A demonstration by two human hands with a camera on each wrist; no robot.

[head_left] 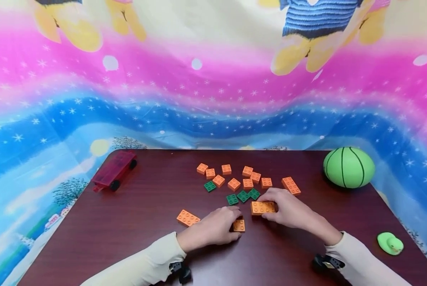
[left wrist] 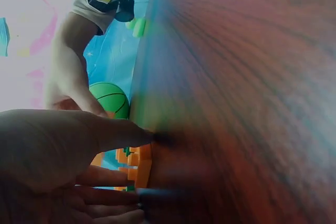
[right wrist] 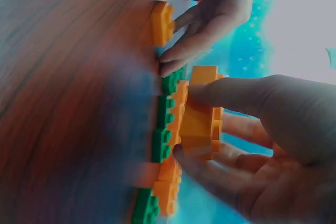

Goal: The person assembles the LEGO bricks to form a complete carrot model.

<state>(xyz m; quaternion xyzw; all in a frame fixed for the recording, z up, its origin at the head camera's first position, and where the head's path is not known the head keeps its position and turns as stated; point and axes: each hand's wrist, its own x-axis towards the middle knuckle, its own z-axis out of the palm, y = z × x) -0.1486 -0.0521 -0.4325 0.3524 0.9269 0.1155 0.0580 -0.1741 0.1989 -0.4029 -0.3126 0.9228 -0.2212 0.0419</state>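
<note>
My right hand [head_left: 287,208] grips a long orange toy building brick [head_left: 262,207] between thumb and fingers, its studs facing up. In the right wrist view this brick [right wrist: 197,121] is raised off the tabletop. To its left, my left hand [head_left: 217,226] curls round a small square orange brick [head_left: 239,225] lying on the table, thumb at the near side and fingers at the far side. A second long orange brick [head_left: 188,217] lies just left of the left hand, partly covered by it. Green bricks [head_left: 243,196] lie just beyond both hands.
Several small orange bricks [head_left: 234,184] are scattered farther back, with another long orange brick [head_left: 291,186] beyond the right hand. A red toy cart [head_left: 114,171] stands at the back left, a green ball [head_left: 349,167] at the back right. Near the right edge is a green toy duck [head_left: 390,243].
</note>
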